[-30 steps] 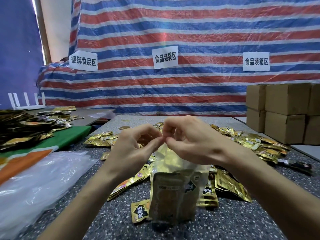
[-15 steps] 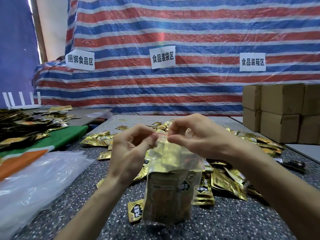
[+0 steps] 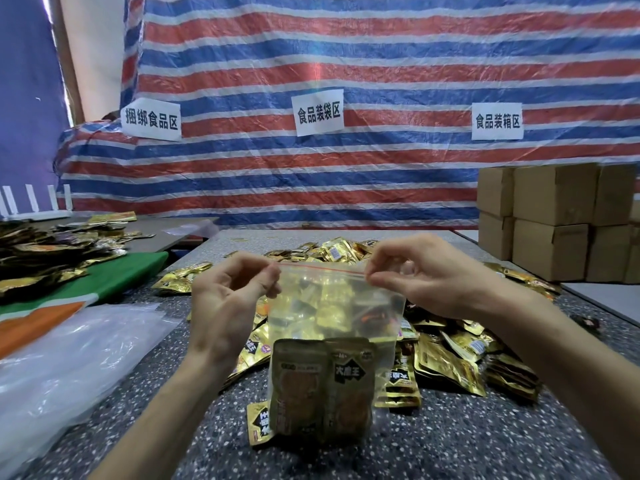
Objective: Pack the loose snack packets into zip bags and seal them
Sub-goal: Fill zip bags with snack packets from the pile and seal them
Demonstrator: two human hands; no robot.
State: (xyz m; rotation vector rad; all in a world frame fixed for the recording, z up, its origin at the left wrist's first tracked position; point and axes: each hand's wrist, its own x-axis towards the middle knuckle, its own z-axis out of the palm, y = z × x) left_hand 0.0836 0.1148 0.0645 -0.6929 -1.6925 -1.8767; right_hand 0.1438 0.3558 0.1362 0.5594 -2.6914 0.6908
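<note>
A clear zip bag (image 3: 332, 306) with a red zip strip along its top hangs upright above the speckled table (image 3: 450, 441). Two gold snack packets (image 3: 322, 386) stand side by side in its lower half. My left hand (image 3: 225, 303) pinches the left end of the zip strip. My right hand (image 3: 426, 275) pinches the strip at its right end. The strip is stretched straight between the two hands. Loose gold packets (image 3: 446, 358) lie in a heap behind and to the right of the bag.
A stack of clear plastic bags (image 3: 65, 355) lies at the left. Beyond it, green and orange cloth (image 3: 104, 282) carries more packets (image 3: 45, 251). Cardboard boxes (image 3: 554, 220) are stacked at the right. A striped tarp with paper signs hangs behind.
My hands, pinching together at the middle of the bag's top, have moved apart along the zip strip to its two ends. The bag top now looks flat and straight.
</note>
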